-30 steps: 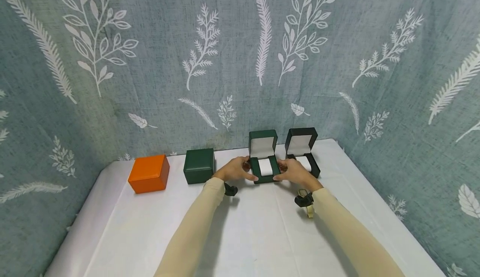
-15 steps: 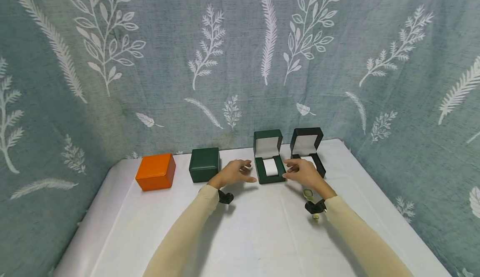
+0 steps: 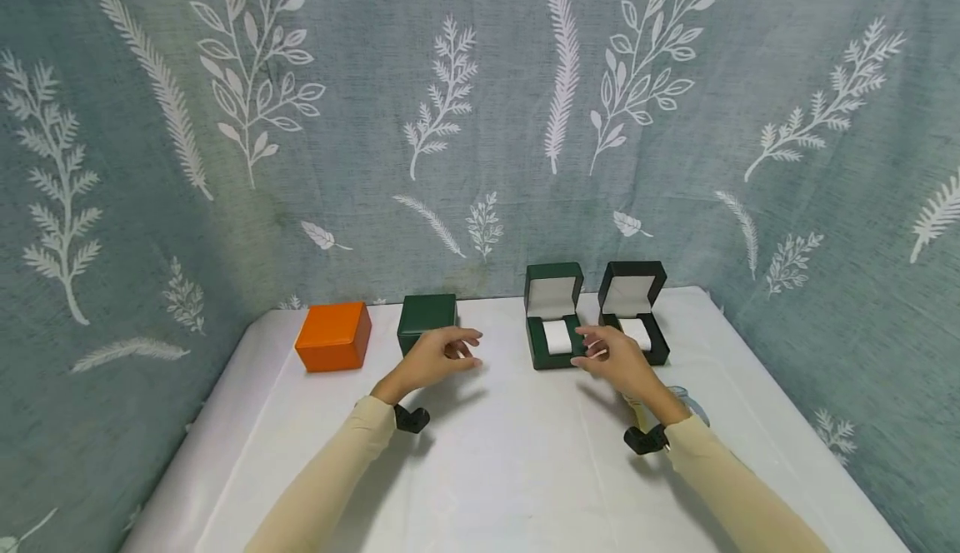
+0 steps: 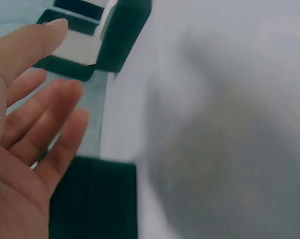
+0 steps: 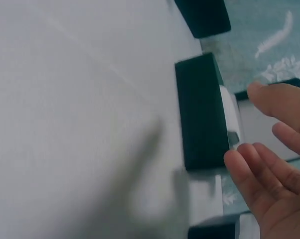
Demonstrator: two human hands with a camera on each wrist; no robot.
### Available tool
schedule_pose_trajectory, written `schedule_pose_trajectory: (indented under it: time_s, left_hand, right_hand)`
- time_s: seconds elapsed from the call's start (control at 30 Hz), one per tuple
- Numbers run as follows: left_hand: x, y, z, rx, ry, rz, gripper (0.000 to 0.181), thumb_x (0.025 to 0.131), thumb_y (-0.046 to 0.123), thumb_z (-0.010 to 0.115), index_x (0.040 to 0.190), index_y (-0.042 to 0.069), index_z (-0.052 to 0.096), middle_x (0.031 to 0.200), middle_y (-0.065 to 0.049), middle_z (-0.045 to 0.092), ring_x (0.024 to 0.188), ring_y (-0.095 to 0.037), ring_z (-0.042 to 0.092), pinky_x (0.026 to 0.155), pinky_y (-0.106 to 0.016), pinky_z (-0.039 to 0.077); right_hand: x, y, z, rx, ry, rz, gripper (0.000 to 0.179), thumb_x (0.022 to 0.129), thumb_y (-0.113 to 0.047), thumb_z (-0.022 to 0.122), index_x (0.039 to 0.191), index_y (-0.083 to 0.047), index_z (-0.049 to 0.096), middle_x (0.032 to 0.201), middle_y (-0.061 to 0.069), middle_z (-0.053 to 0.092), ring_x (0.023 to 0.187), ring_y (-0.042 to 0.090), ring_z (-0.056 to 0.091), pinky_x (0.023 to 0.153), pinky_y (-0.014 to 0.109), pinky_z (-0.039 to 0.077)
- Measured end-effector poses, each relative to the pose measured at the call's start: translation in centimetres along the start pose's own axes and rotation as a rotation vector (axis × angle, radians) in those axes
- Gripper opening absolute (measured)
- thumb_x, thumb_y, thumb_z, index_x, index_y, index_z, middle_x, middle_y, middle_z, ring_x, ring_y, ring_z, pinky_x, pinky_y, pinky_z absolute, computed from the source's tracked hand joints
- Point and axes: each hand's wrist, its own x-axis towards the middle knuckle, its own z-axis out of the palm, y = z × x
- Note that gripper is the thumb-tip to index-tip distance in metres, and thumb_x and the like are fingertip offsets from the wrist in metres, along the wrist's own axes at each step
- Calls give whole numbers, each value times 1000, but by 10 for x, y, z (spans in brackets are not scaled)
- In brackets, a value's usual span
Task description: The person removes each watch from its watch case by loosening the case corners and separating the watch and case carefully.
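My left hand (image 3: 437,358), fingers loosely bent and holding nothing, is over the table in front of the closed dark green box (image 3: 426,313). My right hand (image 3: 621,363) holds nothing either; its fingertips are right at the right side of the open green watch box (image 3: 542,349). That box stands with its lid raised and a white cushion (image 3: 557,336) inside. Beside it on the right is an open black watch box (image 3: 660,346), also with a white cushion, partly behind my right hand. A gold-coloured watch (image 3: 637,411) lies under my right wrist, mostly hidden.
An orange box (image 3: 333,338), lid down, stands at the back left of the white-covered table (image 3: 480,470). Just beyond my right wrist lies a pale bluish item (image 3: 693,407), partly covered by the arm. A leaf-patterned curtain (image 3: 360,120) hangs behind the boxes.
Both hands have let go of the open green box. My left hand has moved left to the closed green box; my right stays near the open one. The head view has turned slightly left.
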Motion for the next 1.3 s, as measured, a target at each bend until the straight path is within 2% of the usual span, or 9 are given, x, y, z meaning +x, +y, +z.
schedule_pose_trajectory:
  time_s: [0.2,0.4,0.73,0.97,1.13,1.3]
  left_hand:
    - [-18,-4,-19,24,67,-13,43,90,27,83,130,17,70,117,-7,71,92,-13,66,81,-30,57]
    - [-31,-11,-40,71,107,-25,48,89,32,83,132,14,70,118,-4,71,90,-14,66,75,-32,55]
    - [-46,-15,-69,30,180,-69,53,88,32,84,134,11,68,125,-10,68,90,-19,65,76,-32,54]
    - [-56,-10,-80,-11,177,-113,57,90,33,82,139,10,64,134,-13,65,96,-23,66,82,-35,53]
    - [-58,-10,-86,-16,189,-120,56,90,30,83,138,8,65,135,-13,64,101,-26,64,87,-42,53]
    - [-58,-14,-95,-9,182,-147,61,89,26,83,141,4,61,140,-17,60,112,-33,62,94,-49,52]
  right_hand:
    - [1,-7,12,110,-17,-24,55,88,-16,84,137,-3,64,114,18,67,96,24,68,82,32,58]
    - [7,-15,25,97,-10,-74,54,87,-17,85,136,-6,66,114,17,68,94,22,69,81,32,57]
    - [16,-35,50,175,-59,-82,53,87,-15,84,135,-3,65,116,18,67,96,22,69,83,31,58]
    - [22,-49,61,191,-77,-92,51,88,-16,84,135,-7,66,113,6,67,96,19,67,83,31,58]
    - [29,-58,69,182,-82,-118,52,88,-18,84,136,-8,66,113,9,69,97,21,68,85,36,57]
    - [36,-68,83,218,-116,-92,52,89,-20,84,137,-12,66,117,13,68,98,18,68,86,32,57]
